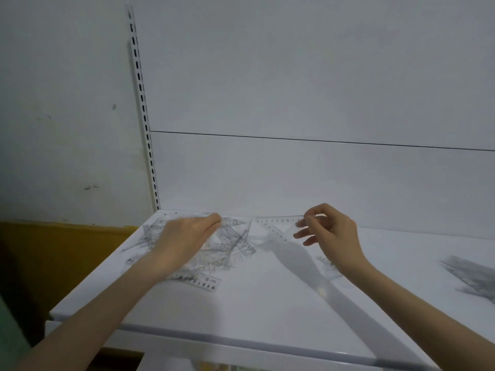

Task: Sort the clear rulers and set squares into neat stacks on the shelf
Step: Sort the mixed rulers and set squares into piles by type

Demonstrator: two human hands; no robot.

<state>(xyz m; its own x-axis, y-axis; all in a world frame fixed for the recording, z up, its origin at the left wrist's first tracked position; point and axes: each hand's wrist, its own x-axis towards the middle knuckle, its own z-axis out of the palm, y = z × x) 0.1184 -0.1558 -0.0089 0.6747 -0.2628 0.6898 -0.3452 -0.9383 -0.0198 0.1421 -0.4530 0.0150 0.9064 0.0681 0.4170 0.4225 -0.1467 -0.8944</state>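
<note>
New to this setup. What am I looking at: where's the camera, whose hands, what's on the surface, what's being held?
There is no machine here: a person works with bare hands. The single picture comes from a wide-angle camera worn on their head. It looks forward and down, so both arms enter from the bottom. The surface is a white shelf against a white back panel. The left hand rests on a loose pile of clear rulers and set squares. One ruler lies at the pile's near edge. The right hand pinches a clear set square by one end, apparently lifted off the shelf. A blurred stack lies at the far right, and a smaller heap shows beside the right wrist.
</note>
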